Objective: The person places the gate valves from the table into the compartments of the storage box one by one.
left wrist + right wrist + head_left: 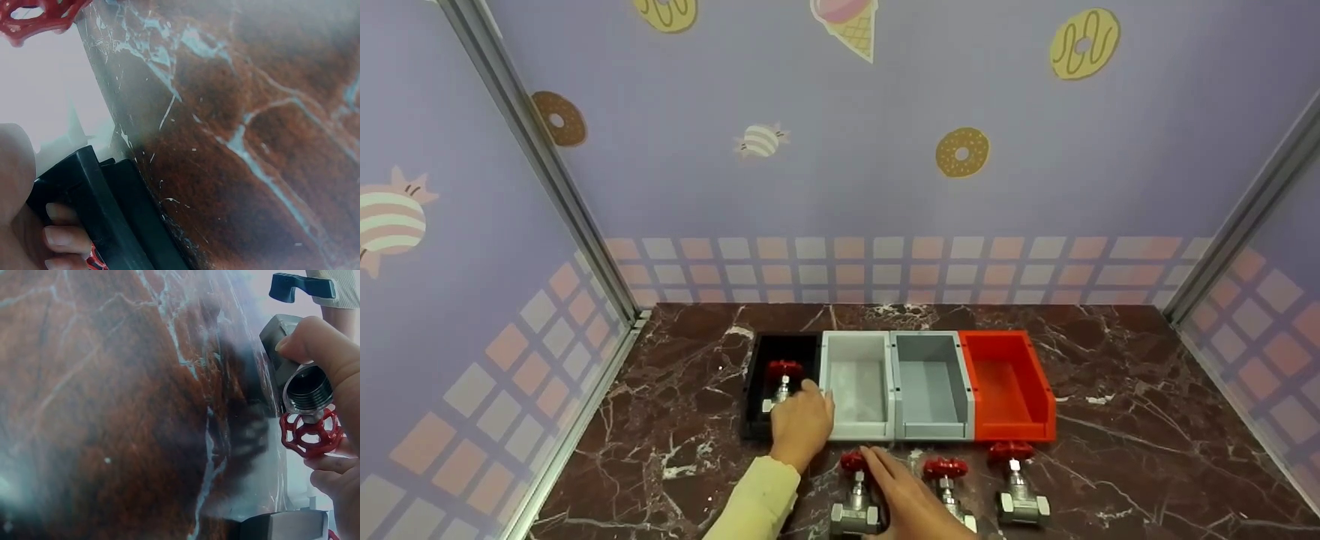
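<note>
My left hand (802,420) reaches over the front of the black bin (750,420), its fingers curled at the body of a metal gate valve (782,390) with a red handwheel. This valve tilts inside the bin, wheel toward the back. In the left wrist view the curled fingers (67,239) overlap the bin's wall, and most of the valve is hidden. On the table in front of the bins, my right hand (911,499) grips a second gate valve (855,502). Its thumb (306,340) lies on the metal body and other fingers touch the red handwheel (312,433).
White (856,382), grey (930,390) and red (1005,390) bins stand in a row right of the black one. Two more gate valves, one partly behind my right hand (949,487) and one farther right (1020,487), stand on the marbled table (1125,450). Patterned walls enclose it.
</note>
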